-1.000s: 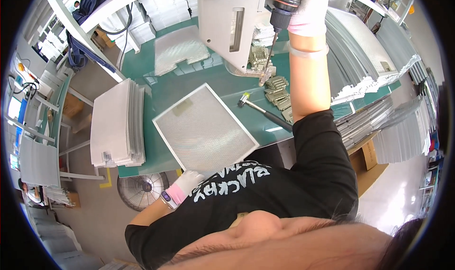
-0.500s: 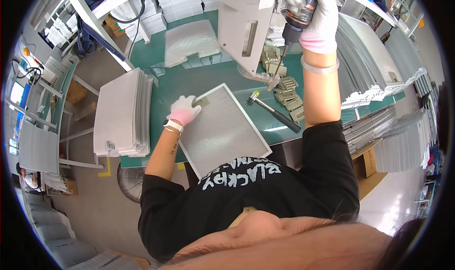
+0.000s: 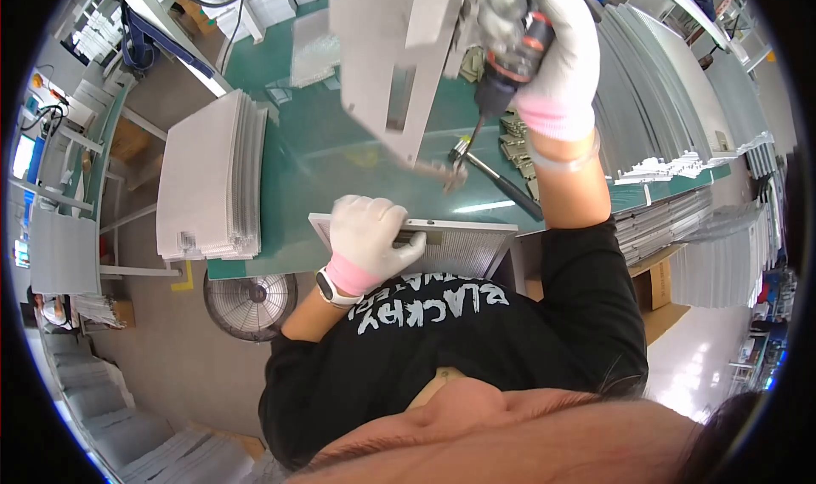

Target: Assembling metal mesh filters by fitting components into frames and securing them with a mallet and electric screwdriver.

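My gloved left hand (image 3: 371,237) is closed over the upper edge of a framed mesh panel (image 3: 472,246). The panel stands tilted up against my body, its narrow frame edge facing upward, and my shirt hides its lower part. Up at the right, my gloved right hand (image 3: 561,63) grips a black and orange electric screwdriver (image 3: 512,59), whose long bit points down over the table, apart from the panel. A hammer (image 3: 501,182) with a black handle lies on the green table (image 3: 297,161), below the bit. Several small beige metal plates (image 3: 514,144) lie beside it.
A white slotted machine housing (image 3: 370,67) hangs over the table in front of me. Stacked mesh panels (image 3: 200,178) stand at the left, and more grey panels (image 3: 646,93) at the right. A round fan (image 3: 251,305) is on the floor, left of me.
My left hand has shifted to the panel's edge, and the panel has gone from lying nearly flat to tilted up. The screwdriver in my right hand has come slightly left and nearer.
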`<state>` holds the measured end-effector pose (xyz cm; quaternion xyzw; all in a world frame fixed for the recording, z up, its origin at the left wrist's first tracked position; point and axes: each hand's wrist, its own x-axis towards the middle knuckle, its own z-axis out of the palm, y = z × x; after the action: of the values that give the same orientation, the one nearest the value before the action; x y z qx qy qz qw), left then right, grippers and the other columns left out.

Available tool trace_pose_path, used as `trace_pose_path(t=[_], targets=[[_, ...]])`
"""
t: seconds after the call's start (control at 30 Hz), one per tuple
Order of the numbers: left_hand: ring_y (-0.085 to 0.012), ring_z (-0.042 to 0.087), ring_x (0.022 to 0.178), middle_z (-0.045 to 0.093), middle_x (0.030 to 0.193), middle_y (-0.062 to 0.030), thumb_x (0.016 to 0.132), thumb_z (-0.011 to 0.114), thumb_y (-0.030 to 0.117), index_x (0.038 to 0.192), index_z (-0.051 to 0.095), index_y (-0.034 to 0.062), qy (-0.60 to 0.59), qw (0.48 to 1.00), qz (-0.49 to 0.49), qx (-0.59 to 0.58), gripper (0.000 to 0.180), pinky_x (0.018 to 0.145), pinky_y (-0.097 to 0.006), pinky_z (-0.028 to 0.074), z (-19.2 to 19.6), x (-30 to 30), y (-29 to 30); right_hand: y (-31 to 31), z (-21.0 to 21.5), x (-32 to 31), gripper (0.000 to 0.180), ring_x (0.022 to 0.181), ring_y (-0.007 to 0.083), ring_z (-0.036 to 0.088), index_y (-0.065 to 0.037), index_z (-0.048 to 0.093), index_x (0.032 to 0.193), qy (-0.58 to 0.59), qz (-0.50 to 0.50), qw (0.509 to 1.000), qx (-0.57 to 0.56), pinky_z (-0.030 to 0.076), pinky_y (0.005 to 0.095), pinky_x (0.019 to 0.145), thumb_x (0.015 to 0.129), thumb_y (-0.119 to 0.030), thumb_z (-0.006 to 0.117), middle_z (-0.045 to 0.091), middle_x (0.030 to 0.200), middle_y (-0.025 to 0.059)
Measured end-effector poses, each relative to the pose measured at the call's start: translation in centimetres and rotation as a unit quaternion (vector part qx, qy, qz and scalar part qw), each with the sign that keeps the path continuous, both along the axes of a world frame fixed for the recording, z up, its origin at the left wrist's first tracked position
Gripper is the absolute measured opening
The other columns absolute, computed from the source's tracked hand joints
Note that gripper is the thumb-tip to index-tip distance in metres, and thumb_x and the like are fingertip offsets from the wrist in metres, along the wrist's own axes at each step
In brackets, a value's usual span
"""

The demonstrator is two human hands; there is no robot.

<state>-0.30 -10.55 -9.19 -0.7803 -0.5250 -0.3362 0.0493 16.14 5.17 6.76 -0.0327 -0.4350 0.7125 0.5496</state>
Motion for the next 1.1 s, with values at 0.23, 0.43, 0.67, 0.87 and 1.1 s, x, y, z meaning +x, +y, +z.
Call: trace_pose_path(t=[0.23, 0.43, 0.67, 0.87, 1.1], targets=[[-0.0232, 0.063, 0.073, 0.067, 0.082, -0.0015, 0.063, 0.08, 0.026, 0.09, 0.073, 0.0142, -0.017, 0.998, 0.055, -0.012, 0.031, 0.076, -0.041, 0.049, 1.2, 0.6, -2.4, -2.6, -2.6, -1.9, 0.026, 0.056, 0.0138, 0.053, 0.0, 0.055, 0.083, 0.019, 0.092, 0.987, 0.128, 0.041, 0.0272, 0.049, 0.098, -0.021, 0.056, 0.058, 0.073, 0.0096], [-0.0217, 0.065, 0.077, 0.07, 0.089, 0.0007, 0.064, 0.08, 0.024, 0.092, 0.075, 0.0158, -0.034, 0.999, 0.038, -0.013, 0.03, 0.072, -0.039, 0.048, 1.4, 0.5, -2.8, -2.6, -3.0, -2.3, 0.028, 0.056, 0.0129, 0.053, 0.0, 0.055, 0.081, -0.005, 0.084, 0.99, 0.115, 0.04, 0.0264, 0.049, 0.098, -0.022, 0.056, 0.059, 0.073, 0.0089], [-0.0196, 0.067, 0.08, 0.073, 0.092, 0.0019, 0.065, 0.079, 0.024, 0.09, 0.076, 0.0173, -0.053, 0.999, 0.009, -0.01, 0.025, 0.064, -0.037, 0.046, 0.6, 0.3, -2.4, -2.6, -3.1, -2.9, 0.029, 0.052, 0.011, 0.047, -0.002, 0.053, 0.092, -0.058, 0.095, 0.986, 0.12, 0.037, 0.0238, 0.046, 0.097, -0.031, 0.059, 0.055, 0.072, 0.0059], [-0.0184, 0.071, 0.074, 0.072, 0.08, 0.0013, 0.066, 0.083, 0.024, 0.092, 0.077, 0.0134, -0.087, 0.994, -0.005, -0.067, 0.029, 0.065, -0.034, 0.05, -1.1, 0.5, -2.4, -4.9, -6.3, -2.9, 0.072, 0.05, 0.0115, 0.047, 0.002, 0.032, 0.145, -0.065, 0.114, 0.99, 0.058, 0.037, 0.0248, 0.045, 0.09, -0.027, 0.069, 0.053, 0.07, 0.0058], [-0.0185, 0.067, 0.068, 0.067, 0.076, 0.0014, 0.072, 0.083, 0.023, 0.1, 0.078, 0.0148, -0.119, 0.991, -0.05, -0.039, 0.029, 0.06, -0.03, 0.049, -1.7, 0.9, -2.4, -3.6, -8.0, -2.5, 0.059, 0.049, 0.013, 0.047, 0.002, 0.036, 0.137, 0.013, 0.191, 0.981, 0.038, 0.041, 0.0277, 0.048, 0.088, -0.018, 0.063, 0.052, 0.067, 0.0066]])
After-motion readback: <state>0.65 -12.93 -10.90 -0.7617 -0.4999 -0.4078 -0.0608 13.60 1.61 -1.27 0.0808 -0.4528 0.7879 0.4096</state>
